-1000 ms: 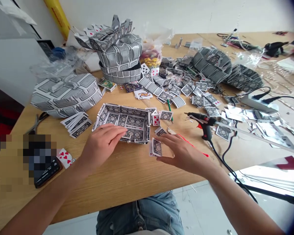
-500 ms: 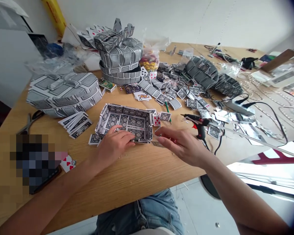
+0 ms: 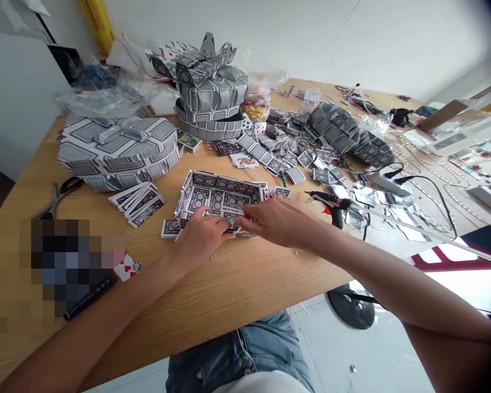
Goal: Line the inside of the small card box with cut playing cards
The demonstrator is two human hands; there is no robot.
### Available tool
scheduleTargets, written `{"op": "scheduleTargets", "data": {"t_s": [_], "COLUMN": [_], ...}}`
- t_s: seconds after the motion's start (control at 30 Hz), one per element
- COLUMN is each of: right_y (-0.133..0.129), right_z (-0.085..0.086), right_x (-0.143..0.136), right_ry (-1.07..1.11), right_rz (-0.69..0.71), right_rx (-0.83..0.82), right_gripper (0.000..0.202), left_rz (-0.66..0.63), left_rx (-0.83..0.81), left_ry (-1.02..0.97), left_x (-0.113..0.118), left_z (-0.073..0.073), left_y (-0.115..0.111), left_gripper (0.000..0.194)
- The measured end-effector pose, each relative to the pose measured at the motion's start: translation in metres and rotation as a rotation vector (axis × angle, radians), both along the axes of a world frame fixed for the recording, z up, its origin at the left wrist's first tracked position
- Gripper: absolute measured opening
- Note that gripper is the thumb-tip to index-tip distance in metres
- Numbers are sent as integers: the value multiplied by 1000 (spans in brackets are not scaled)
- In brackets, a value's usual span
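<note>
A shallow rectangular box (image 3: 217,199) built from playing cards with black-and-white backs lies on the table in front of me, its top uncovered. My left hand (image 3: 204,234) is closed over its near wall, the fingers reaching past the rim. Around the right part of that same wall, thumb and fingers of my right hand (image 3: 265,218) come together; they cover the near right corner. A few cards (image 3: 170,228) poke out under the box's left end. Beside it to the left, several cards (image 3: 139,202) are fanned out, backs up.
A black glue gun (image 3: 331,204) rests to the right, its cable trailing. Scissors (image 3: 55,199) lie at the left. Larger card-built containers (image 3: 120,153) stand behind, near a heap of loose cards (image 3: 294,158). A power strip (image 3: 390,180) sits at the right.
My right hand has moved left from beside the box onto its near wall. The left hand keeps its hold. The whole view has shifted slightly.
</note>
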State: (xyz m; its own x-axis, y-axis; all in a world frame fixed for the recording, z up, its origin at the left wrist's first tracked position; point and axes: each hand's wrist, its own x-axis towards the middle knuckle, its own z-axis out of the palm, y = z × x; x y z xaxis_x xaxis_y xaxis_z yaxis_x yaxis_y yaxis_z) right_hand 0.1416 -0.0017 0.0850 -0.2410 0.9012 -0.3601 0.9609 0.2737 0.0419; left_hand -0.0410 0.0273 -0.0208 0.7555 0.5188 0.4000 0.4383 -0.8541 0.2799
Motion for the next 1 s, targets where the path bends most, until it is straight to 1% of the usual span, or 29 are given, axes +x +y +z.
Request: {"op": "scheduleTargets", "data": {"t_s": [0.07, 0.13, 0.2, 0.27, 0.37, 0.53, 0.63, 0.73, 0.87, 1.0], "right_y": [1, 1, 1, 0, 0, -1, -3, -7, -9, -7], "right_z": [-4, -8, -12, -14, -16, -20, -23, -26, -32, -42], "right_x": [-2, 1, 8, 16, 25, 24, 21, 20, 21, 26], "right_ry": [-53, -90, -84, -41, 18, -1, -36, -47, 41, 116], "right_rz": [49, 99, 154, 192, 185, 187, 204, 248, 305, 376], "right_rx": [49, 63, 34, 3, -2, 17, 59, 112, 172, 275], "right_gripper": [57, 61, 56, 46, 39, 40, 42, 47, 47, 45], "left_rz": [4, 6, -2, -6, -10, -9, 4, 14, 14, 23], "left_rx": [1, -3, -19, -36, -45, -64, -71, -74, -91, -69], "left_ry": [-5, -1, 4, 6, 8, 21, 20, 18, 24, 15], "left_x": [0, -1, 0, 0, 0, 1, 1, 1, 0, 0], "left_z": [0, 0, 0, 0, 0, 0, -1, -1, 0, -1], "left_y": [0, -1, -1, 0, 0, 1, 1, 1, 1, 0], "left_gripper": [19, 19, 18, 17, 17, 19, 19, 20, 22, 22]}}
